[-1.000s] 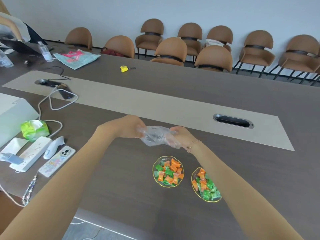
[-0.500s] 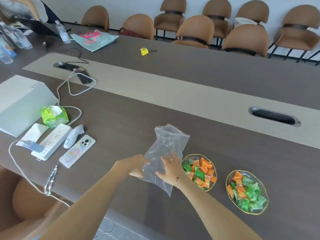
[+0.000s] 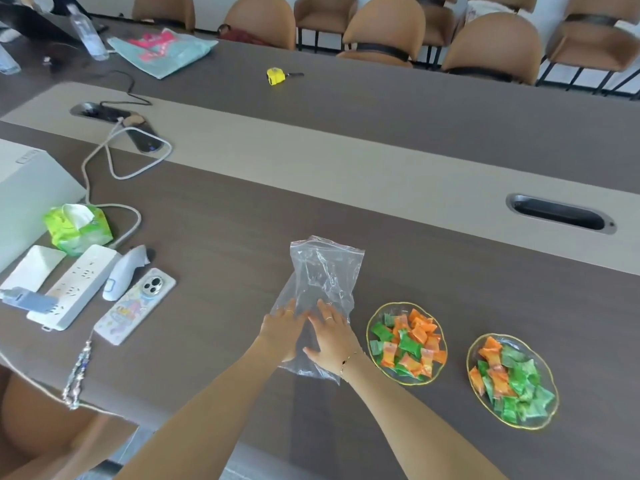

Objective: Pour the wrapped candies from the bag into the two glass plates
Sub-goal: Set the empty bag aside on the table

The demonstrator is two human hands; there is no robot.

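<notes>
The clear plastic bag (image 3: pixel 323 289) lay empty and flat on the dark table (image 3: pixel 415 109), its zip edge pointing away from the person. The left hand (image 3: pixel 282 329) and the right hand (image 3: pixel 330 336) both rested on its near half, palms down, fingers spread, gripping nothing. Just right of the bag stood the nearer glass plate (image 3: pixel 370 327), gold-rimmed, heaped with orange and green wrapped candies (image 3: pixel 408 344); further right, apart from it, the second glass plate (image 3: pixel 547 372) held a similar heap. To the left of the bag, well apart: a phone (image 3: pixel 135 306) in a patterned case with a beaded strap, a white power strip (image 3: pixel 74 287), a green tissue pack (image 3: pixel 78 228). On the far side of the table: a yellow tape measure (image 3: pixel 275 76); brown chairs (image 3: pixel 491 46) along the wall.
</notes>
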